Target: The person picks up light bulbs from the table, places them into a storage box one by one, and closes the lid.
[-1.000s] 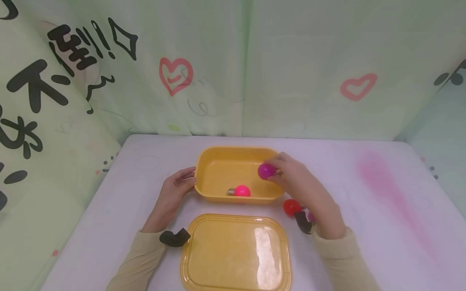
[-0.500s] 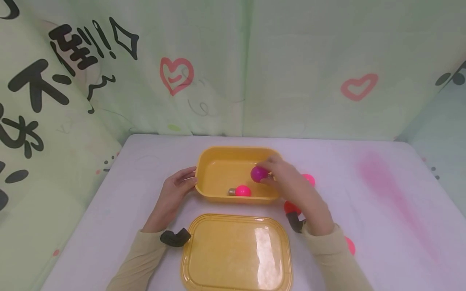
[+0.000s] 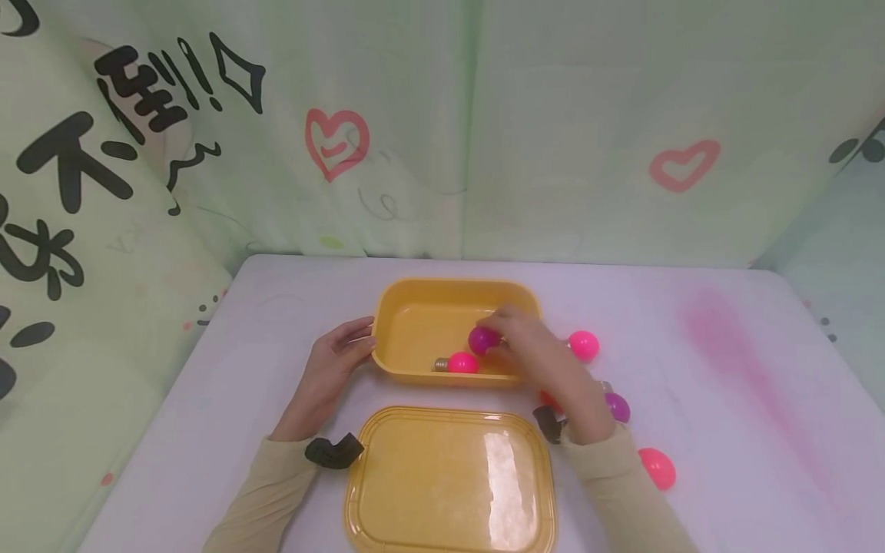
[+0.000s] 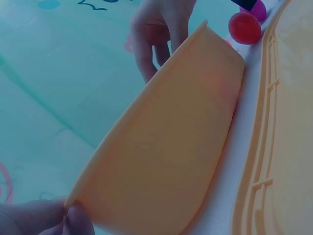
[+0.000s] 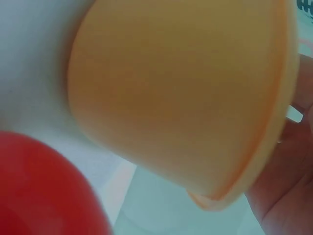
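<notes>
A yellow plastic box (image 3: 415,315) stands on the table, and my left hand (image 3: 328,376) pinches its left rim between thumb and fingers. The left wrist view shows that hand (image 4: 36,218) at the rim corner of the box (image 4: 156,137). Low inside the box, my right hand (image 3: 546,361) holds a purple light bulb (image 3: 482,340) by its base end, which the fingers mostly cover. Just below it lies a pink light bulb (image 3: 462,362) with a metal screw base. In the right wrist view, the box wall hides what this hand (image 5: 288,181) holds.
A yellow lid (image 3: 442,476) lies in front of the box. To the right are a pink bulb (image 3: 584,346), a purple bulb (image 3: 618,408), a reddish-pink bulb (image 3: 657,468) and a red bulb (image 4: 244,28), partly behind the right wrist in the head view. A printed curtain (image 3: 553,153) hangs behind.
My right hand has moved left and lower into the box with the purple bulb, nearer the pink one. Bulbs behind the right arm have come into view. The left hand stays on the rim.
</notes>
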`<state>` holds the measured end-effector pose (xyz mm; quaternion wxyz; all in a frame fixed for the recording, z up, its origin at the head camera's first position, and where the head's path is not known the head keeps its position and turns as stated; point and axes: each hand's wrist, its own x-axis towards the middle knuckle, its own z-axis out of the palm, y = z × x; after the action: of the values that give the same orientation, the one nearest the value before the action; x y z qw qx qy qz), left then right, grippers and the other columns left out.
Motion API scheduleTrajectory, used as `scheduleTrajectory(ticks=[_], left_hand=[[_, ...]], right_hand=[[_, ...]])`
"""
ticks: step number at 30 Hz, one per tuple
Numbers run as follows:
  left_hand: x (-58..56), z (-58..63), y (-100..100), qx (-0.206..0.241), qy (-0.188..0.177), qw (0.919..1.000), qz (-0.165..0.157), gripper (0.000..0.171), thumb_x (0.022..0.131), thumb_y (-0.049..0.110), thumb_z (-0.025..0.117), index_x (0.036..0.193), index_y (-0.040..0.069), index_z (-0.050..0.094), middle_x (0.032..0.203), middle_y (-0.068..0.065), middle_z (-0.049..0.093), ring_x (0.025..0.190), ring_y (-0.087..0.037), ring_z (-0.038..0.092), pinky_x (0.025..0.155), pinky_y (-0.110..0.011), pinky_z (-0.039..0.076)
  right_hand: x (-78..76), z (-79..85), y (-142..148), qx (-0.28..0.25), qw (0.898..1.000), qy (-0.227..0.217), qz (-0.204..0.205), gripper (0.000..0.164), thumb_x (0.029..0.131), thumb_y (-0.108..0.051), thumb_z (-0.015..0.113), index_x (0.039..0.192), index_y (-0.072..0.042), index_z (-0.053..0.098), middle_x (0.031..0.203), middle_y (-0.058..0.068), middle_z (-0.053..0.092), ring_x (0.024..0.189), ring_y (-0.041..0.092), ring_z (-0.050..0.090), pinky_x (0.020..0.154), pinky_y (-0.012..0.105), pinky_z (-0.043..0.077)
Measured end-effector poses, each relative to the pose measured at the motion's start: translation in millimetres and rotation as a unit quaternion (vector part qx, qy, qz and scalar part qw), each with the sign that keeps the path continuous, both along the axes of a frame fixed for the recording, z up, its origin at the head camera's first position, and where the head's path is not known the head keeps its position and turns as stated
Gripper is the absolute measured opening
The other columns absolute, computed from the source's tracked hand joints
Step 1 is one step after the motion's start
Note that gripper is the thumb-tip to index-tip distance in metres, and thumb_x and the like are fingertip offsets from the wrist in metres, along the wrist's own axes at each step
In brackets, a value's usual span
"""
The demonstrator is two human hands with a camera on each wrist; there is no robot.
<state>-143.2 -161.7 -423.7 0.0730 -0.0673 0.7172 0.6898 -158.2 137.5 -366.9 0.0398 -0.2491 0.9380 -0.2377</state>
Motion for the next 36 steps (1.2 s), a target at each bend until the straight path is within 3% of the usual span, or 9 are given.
scheduleTrajectory(ticks=[8, 17, 27, 36], left_hand=[[-0.3, -0.5, 0, -0.002, 0.006, 1.0, -0.002, 0.044, 0.097, 0.012, 0.064, 0.139, 0.005, 0.053, 0.136, -0.016, 0.055, 0.119, -0.026, 0.058, 0.09, -0.021, 0.054], [1.1, -0.1, 0, -0.006, 0.009, 0.9999, -0.002, 0.044, 0.097, 0.013, 0.063, 0.139, 0.006, 0.053, 0.137, -0.016, 0.056, 0.12, -0.027, 0.058, 0.092, -0.022, 0.054], [0.9, -0.3, 0, -0.004, 0.01, 0.9999, -0.003, 0.045, 0.097, 0.013, 0.064, 0.14, 0.006, 0.053, 0.138, -0.016, 0.055, 0.121, -0.027, 0.057, 0.093, -0.023, 0.054], [0.6, -0.3, 0, 0.001, 0.012, 0.9999, -0.004, 0.044, 0.097, 0.012, 0.064, 0.139, 0.005, 0.053, 0.137, -0.016, 0.056, 0.12, -0.026, 0.057, 0.092, -0.022, 0.054]], right_hand=[[0.0, -8.0, -4, 0.001, 1.0, 0.001, 0.001, 0.03, 0.086, -0.01, 0.077, 0.114, -0.009, 0.071, 0.102, 0.004, 0.061, 0.096, 0.02, 0.063, 0.088, 0.036, 0.058], [-2.0, -12.3, -5, 0.019, 1.0, 0.005, 0.001, 0.036, 0.087, -0.013, 0.077, 0.121, -0.007, 0.068, 0.105, 0.005, 0.061, 0.098, 0.021, 0.063, 0.089, 0.037, 0.058], [-2.0, -9.9, -5, 0.041, 0.999, -0.001, -0.004, 0.044, 0.087, -0.015, 0.077, 0.128, -0.006, 0.064, 0.111, 0.008, 0.061, 0.103, 0.024, 0.063, 0.092, 0.039, 0.057], [-1.3, -0.8, 0, 0.059, 0.998, 0.01, -0.01, 0.036, 0.088, -0.015, 0.076, 0.122, -0.007, 0.067, 0.11, 0.009, 0.062, 0.102, 0.025, 0.062, 0.091, 0.041, 0.057]])
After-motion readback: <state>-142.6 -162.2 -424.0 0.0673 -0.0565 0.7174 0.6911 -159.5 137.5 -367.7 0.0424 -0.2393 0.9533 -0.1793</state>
